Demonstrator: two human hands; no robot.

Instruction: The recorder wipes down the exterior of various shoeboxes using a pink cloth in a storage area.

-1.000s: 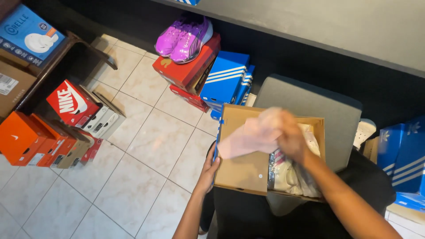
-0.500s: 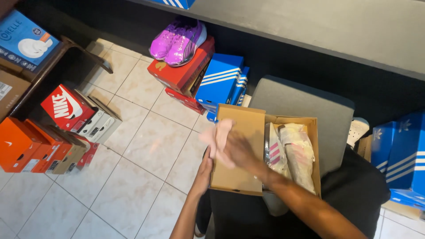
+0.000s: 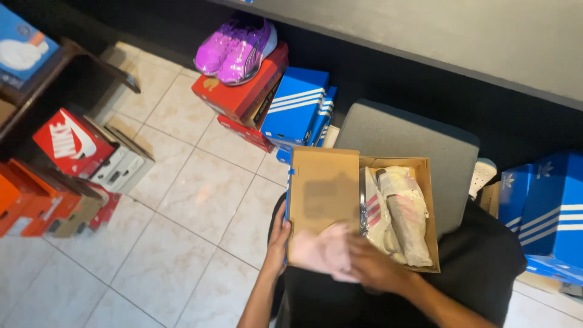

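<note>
The open shoe box rests on the person's lap, the left hand steadying its near left edge. The right hand closes its fingers on pale pink wrapping paper beside the white-and-pink shoes. This seems the wrapping step; next, the paper needs laying flat over the shoes.
</note>
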